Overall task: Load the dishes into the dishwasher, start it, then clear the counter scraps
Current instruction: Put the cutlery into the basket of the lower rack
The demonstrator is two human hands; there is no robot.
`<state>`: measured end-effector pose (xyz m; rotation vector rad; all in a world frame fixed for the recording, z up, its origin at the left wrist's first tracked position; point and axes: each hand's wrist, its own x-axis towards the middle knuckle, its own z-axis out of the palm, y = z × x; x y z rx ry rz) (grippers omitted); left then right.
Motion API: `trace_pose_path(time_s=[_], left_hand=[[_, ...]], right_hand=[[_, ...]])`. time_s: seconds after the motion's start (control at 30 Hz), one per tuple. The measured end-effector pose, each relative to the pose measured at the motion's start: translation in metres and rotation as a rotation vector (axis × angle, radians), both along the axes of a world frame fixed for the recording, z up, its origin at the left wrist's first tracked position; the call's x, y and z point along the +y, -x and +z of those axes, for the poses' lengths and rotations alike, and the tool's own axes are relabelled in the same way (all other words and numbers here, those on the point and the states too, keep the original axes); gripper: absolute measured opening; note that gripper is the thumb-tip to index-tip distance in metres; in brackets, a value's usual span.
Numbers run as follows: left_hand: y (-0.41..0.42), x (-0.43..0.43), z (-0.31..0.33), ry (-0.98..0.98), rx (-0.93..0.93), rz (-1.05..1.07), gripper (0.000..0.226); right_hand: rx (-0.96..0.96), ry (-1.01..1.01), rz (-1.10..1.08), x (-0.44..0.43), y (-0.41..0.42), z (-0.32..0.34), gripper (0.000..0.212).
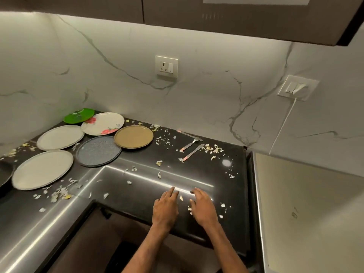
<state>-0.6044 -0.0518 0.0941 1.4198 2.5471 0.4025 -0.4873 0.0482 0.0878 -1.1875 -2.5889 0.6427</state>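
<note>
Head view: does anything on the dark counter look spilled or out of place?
Yes: pale peel-like scraps lie strewn over the dark glossy counter, around the six round plates and the metal cutlery. The left hand and right hand rest among scraps near the front edge, with the dishes not yet loaded.

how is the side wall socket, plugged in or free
Plugged in: a white plug sits in the socket, its cord hanging below.

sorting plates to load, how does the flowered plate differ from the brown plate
The flowered plate is white with red blooms; the brown plate is plain tan. The flowered plate sits further back and left; the brown plate sits nearer the fork. Both are round and lie flat.
</note>
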Motion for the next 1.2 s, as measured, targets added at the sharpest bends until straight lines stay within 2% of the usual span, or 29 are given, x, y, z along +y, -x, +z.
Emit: trace_pose_path(time_s=[0.27,0.43,0.53,0.63,0.73,0.93,1.07,1.2], left_hand=[[0.061,0.068,-0.032,0.221,-0.015,-0.146,0.066],[0.085,0.100,-0.036,0.290,-0.084,-0.163,0.078],[0.101,0.119,-0.032,0.315,-0.141,-0.182,0.094],[0.114,0.129,-0.031,0.330,-0.179,-0.193,0.107],[0.116,0.130,-0.038,0.345,-0.186,-0.185,0.110],[0.114,0.131,-0.044,0.378,-0.205,-0.155,0.110],[0.110,0.131,-0.047,0.379,-0.208,-0.126,0.109],[0.109,0.130,-0.046,0.392,-0.204,-0.118,0.110]], right_hand=[[-0.057,-0.015,-0.072,0.073,0.058,0.003,0.037],[-0.113,-0.011,-0.049,0.113,0.087,0.002,0.037],[-0.137,-0.012,-0.014,0.147,0.107,0.004,0.042],[-0.140,-0.012,0.010,0.191,0.128,0.007,0.059],[-0.197,-0.046,0.077,0.234,0.148,0.011,0.073],[-0.341,-0.110,0.201,0.292,0.185,0.001,0.073],[-0.406,-0.153,0.250,0.309,0.192,-0.010,0.064],[-0.433,-0.185,0.280,0.310,0.187,-0.019,0.040]])
